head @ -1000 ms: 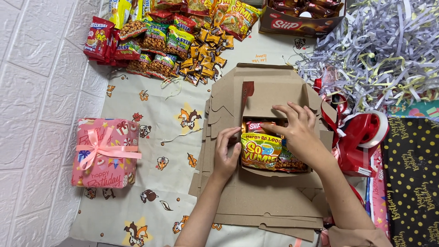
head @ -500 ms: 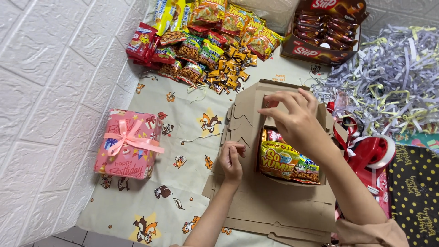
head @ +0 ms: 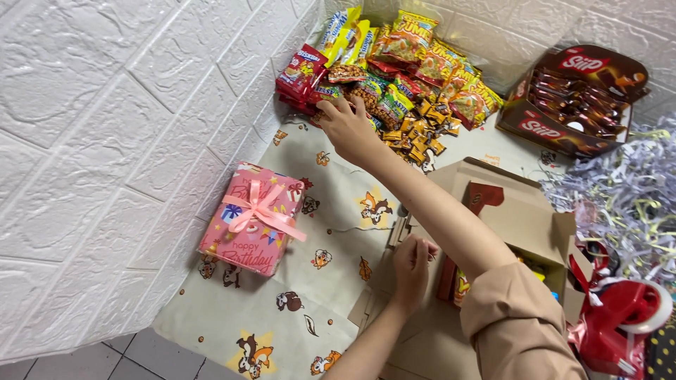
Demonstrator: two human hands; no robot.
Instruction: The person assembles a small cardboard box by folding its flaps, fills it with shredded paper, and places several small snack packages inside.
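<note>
Right hand (head: 348, 127) stretched out over the snack pile (head: 394, 77), fingers spread on a packet (head: 370, 95), no closed grip visible. Left hand (head: 412, 264) curled on the edge of the open cardboard box (head: 524, 211), pressing it down. Box holds at least one snack bag (head: 461, 285), mostly hidden by the arm; lid open. Pink gift box (head: 253, 218) with ribbon sits finished. Tape dispenser (head: 627, 313) cut off at right.

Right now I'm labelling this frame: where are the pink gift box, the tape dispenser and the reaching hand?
pink gift box (head: 255, 226): head view, on its ribbon bow.
tape dispenser (head: 629, 311): head view, red body.
right hand (head: 346, 128): head view, back of hand.
</note>
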